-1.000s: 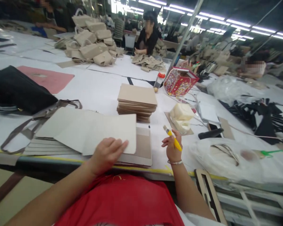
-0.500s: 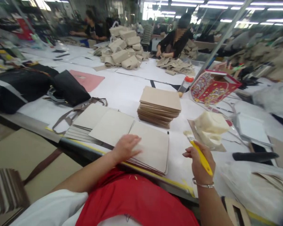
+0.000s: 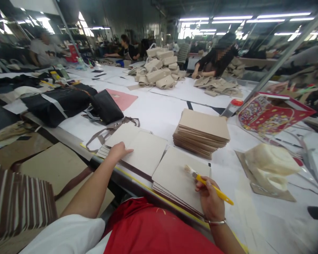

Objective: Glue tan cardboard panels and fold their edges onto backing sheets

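My right hand (image 3: 210, 195) grips a yellow-handled brush (image 3: 217, 192), its bristles over the right group of pale flat panels (image 3: 180, 173). My left hand (image 3: 119, 151) rests, fingers apart, at the near edge where the left panels (image 3: 124, 135) meet the middle panel (image 3: 147, 151); it holds nothing. Behind the right panels stands a tall stack of tan pieces (image 3: 202, 127). A whitish block-shaped container (image 3: 271, 160) with glue-like material sits on a brown sheet at the right.
A red patterned box (image 3: 275, 113) and a red-lidded jar (image 3: 231, 107) stand at the back right. Black bags (image 3: 106, 106) lie at the left, near a brown strap (image 3: 100, 135). Tan bags (image 3: 161, 67) are heaped farther back, and a person (image 3: 214, 56) works across the table.
My left hand has moved left from the right panels to the left ones. My right hand has brought the brush left over the right panels. The view has shifted.
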Demonstrator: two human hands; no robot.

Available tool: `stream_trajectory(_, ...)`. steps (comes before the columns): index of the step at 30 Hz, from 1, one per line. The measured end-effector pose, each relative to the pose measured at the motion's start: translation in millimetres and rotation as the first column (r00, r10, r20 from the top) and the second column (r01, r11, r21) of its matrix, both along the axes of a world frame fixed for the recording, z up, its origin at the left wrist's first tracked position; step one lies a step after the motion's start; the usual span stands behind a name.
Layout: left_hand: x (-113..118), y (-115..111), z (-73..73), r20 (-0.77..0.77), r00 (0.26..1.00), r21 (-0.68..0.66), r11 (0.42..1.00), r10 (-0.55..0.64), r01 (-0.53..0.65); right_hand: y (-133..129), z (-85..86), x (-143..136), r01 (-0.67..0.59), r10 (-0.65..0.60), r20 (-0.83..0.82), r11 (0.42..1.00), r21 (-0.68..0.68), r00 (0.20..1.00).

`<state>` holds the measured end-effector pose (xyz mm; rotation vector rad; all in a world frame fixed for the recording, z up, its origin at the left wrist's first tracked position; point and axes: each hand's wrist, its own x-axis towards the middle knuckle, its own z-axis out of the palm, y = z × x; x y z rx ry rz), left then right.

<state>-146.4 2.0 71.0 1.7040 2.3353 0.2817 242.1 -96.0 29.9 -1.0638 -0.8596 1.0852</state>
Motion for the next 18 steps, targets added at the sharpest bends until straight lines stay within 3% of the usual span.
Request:
stream_trajectory(2, -8, -20, -2.5, 0.062, 0.998, -0.009, 1.0, 0.014, -0.014, 1, 0.0, 2, 0.001, -0.001, -0.051, 1.0, -0.004, 0.999)
stream_trajectory(4, -9, -42, -10.4, 0.278, 0.957, -0.083, 0.995, 0.081, -0.06, 1, 0.2, 3, -0.001, 0.0, -0.087, 1.0, -0.014, 0.996)
stream_trajectory(5, -6, -52, -16.2, 0.418, 0.897, -0.139, 0.986, 0.146, -0.095, 1, 0.5, 3, 0.001, -0.003, -0.103, 1.0, -0.022, 0.995)
stream_trajectory(8, 20, -72, -36.1, 0.758, 0.565, -0.245, 0.945, 0.325, -0.215, 1, 2.1, 2, 0.013, -0.021, -0.149, 0.999, -0.049, 0.989)
stream_trajectory(10, 45, -77, -46.1, 0.876, 0.354, -0.227, 0.927, 0.329, -0.299, 1, 3.6, 2, 0.019, -0.029, -0.157, 0.998, -0.066, 0.987)
stream_trajectory(12, 65, -77, -49.4, 0.933, 0.232, -0.178, 0.912, 0.276, -0.371, 0, 4.3, 3, 0.02, -0.029, -0.138, 0.997, -0.071, 0.99)
stream_trajectory(14, 68, -70, -45.0, 0.959, 0.213, -0.079, 0.899, 0.186, -0.43, 0, 4.1, 3, 0.028, -0.036, -0.113, 0.997, -0.071, 0.993)
stream_trajectory(15, 60, -65, -40.5, 0.961, 0.247, 0.001, 0.894, 0.123, -0.449, -1, 3.7, 4, 0.034, -0.042, -0.111, 0.997, -0.072, 0.993)
stream_trajectory(16, 47, -57, -34.7, 0.95, 0.307, 0.096, 0.883, 0.056, -0.46, -1, 3.3, 4, 0.04, -0.049, -0.121, 0.996, -0.075, 0.991)
stream_trajectory(18, 8, -37, -21.6, 0.841, 0.54, 0.325, 0.842, -0.049, -0.43, -1, 2.5, 5, 0.039, -0.052, -0.169, 0.996, -0.08, 0.984)
